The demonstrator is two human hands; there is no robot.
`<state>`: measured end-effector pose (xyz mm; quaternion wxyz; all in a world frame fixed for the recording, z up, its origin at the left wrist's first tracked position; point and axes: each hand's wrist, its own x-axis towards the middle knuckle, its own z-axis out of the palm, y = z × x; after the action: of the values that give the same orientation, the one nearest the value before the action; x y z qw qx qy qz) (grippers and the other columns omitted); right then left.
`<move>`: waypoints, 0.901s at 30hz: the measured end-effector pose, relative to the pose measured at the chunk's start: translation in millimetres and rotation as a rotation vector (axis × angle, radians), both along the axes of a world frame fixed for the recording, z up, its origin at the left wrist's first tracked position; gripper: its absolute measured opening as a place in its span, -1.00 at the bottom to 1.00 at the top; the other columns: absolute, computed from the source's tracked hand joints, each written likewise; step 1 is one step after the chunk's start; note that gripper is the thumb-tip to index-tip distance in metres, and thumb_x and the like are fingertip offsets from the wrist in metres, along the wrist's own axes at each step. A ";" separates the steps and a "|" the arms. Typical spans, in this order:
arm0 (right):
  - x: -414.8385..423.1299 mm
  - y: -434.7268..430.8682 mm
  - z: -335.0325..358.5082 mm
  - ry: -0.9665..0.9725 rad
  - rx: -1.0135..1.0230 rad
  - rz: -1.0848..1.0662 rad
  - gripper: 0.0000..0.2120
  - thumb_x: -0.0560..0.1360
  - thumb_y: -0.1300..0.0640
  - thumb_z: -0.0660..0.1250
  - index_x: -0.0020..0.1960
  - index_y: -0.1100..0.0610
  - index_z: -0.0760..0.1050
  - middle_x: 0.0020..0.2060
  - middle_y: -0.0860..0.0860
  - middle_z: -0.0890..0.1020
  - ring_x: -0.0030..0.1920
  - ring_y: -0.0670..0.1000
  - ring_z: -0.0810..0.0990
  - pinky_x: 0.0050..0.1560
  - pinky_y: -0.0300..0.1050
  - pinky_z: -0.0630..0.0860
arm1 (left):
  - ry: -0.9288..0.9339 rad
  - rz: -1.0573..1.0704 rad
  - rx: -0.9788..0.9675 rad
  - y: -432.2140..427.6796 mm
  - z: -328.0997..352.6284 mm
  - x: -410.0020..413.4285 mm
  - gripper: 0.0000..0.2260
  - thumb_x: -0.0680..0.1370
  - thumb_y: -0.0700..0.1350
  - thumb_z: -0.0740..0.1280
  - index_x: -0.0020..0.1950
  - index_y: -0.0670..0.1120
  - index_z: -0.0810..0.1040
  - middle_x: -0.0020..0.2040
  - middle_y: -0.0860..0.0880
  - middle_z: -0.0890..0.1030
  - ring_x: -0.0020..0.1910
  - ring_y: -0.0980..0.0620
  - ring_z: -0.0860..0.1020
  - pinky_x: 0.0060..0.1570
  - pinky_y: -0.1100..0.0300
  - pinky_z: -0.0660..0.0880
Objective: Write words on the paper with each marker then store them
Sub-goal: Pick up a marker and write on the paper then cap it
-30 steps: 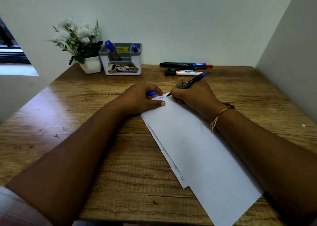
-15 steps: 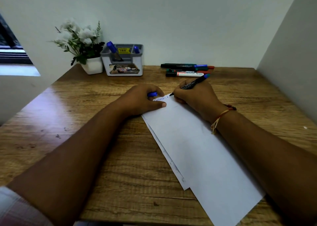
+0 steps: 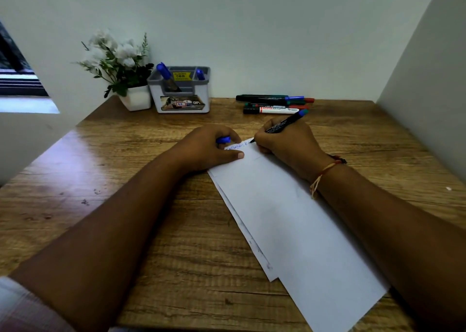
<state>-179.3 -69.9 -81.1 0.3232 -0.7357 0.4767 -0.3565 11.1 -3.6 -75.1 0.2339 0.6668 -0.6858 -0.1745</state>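
A checked sleeve (image 3: 22, 309) shows at the lower left corner, and both bare forearms reach forward over the wooden surface (image 3: 151, 230). The paper (image 3: 290, 218) lies slanted across the surface, its near corner hanging over the front edge, with a second sheet (image 3: 242, 230) peeking out from under its left side. A thread bracelet (image 3: 322, 175) circles the right wrist. The left hand (image 3: 201, 150) rests on the far left corner of the paper; its fingers are curled around a blue cap (image 3: 223, 139) while the thumb lies flat on the sheet. The right hand (image 3: 290, 147) rests on the far right part of the paper, fingers pinching the marker (image 3: 285, 123), a black barrel with a blue end pointing away, its tip touching the sheet at the end of a short line of blue writing (image 3: 237, 146). Farther back, a cluster of loose markers (image 3: 274, 103) lies side by side near the wall. To their left stands a grey and white pen holder (image 3: 204, 97) with a yellow label (image 3: 182, 75) inside; its left compartment holds a leaning blue-capped marker (image 3: 165, 73), and its right compartment shows another blue tip (image 3: 200, 74). Just beside the holder sits a white pot (image 3: 136, 98) of white flowers (image 3: 113, 54).
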 end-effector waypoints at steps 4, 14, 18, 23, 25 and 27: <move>-1.3 -3.5 -0.9 -0.032 0.018 0.001 -0.78 0.21 0.04 0.34 -0.33 0.20 0.61 -0.37 0.07 0.68 -0.32 -0.02 0.61 -0.13 0.08 0.62 | -0.004 0.004 -0.003 0.0 0.5 0.2 -0.68 0.46 0.12 0.46 0.20 0.14 0.59 0.04 0.18 0.51 -0.07 0.26 0.45 -0.17 0.38 0.34; -1.0 -3.0 -1.8 -0.034 0.040 -0.014 -0.84 0.28 0.10 0.37 -0.30 0.19 0.64 -0.38 0.02 0.69 -0.33 -0.08 0.60 -0.18 -0.07 0.57 | 0.013 -0.001 0.000 0.3 -0.2 0.1 -0.67 0.45 0.12 0.47 0.20 0.14 0.59 0.13 0.15 0.56 0.00 0.23 0.49 -0.12 0.34 0.38; -0.9 -4.2 -2.6 -0.038 0.036 -0.010 -0.85 0.28 0.09 0.36 -0.31 0.16 0.63 -0.39 0.00 0.69 -0.33 -0.09 0.59 -0.20 -0.10 0.55 | 0.013 0.004 0.009 0.8 0.5 0.1 -0.67 0.45 0.13 0.47 0.20 0.15 0.59 0.13 0.14 0.56 -0.02 0.25 0.49 -0.11 0.31 0.40; -0.9 -4.2 -1.8 -0.038 0.051 -0.024 -0.82 0.24 0.07 0.34 -0.35 0.18 0.60 -0.41 0.04 0.67 -0.36 -0.07 0.57 -0.23 -0.06 0.54 | 0.019 0.004 0.010 1.3 1.2 -0.7 -0.66 0.46 0.11 0.47 0.21 0.13 0.59 0.12 0.14 0.55 -0.04 0.27 0.48 -0.15 0.36 0.37; -0.7 -3.9 -1.1 -0.038 0.050 -0.022 -0.79 0.23 0.07 0.33 -0.32 0.22 0.61 -0.37 0.08 0.68 -0.35 -0.05 0.57 -0.21 -0.03 0.55 | 0.017 0.006 0.009 0.9 1.3 -0.6 -0.66 0.45 0.11 0.47 0.21 0.13 0.59 0.12 0.14 0.55 -0.03 0.25 0.49 -0.14 0.35 0.38; -1.0 -3.7 -0.8 -0.030 0.047 -0.035 -0.80 0.24 0.09 0.34 -0.34 0.24 0.59 -0.38 0.11 0.67 -0.37 -0.05 0.56 -0.24 -0.02 0.54 | 0.016 0.006 0.010 0.8 1.2 -0.6 -0.66 0.45 0.12 0.47 0.21 0.13 0.59 0.11 0.15 0.54 -0.04 0.26 0.48 -0.15 0.35 0.37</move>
<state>-180.3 -73.6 -81.8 0.3412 -0.7139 0.4930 -0.3618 10.5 -2.8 -73.9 0.2364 0.6687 -0.6810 -0.1825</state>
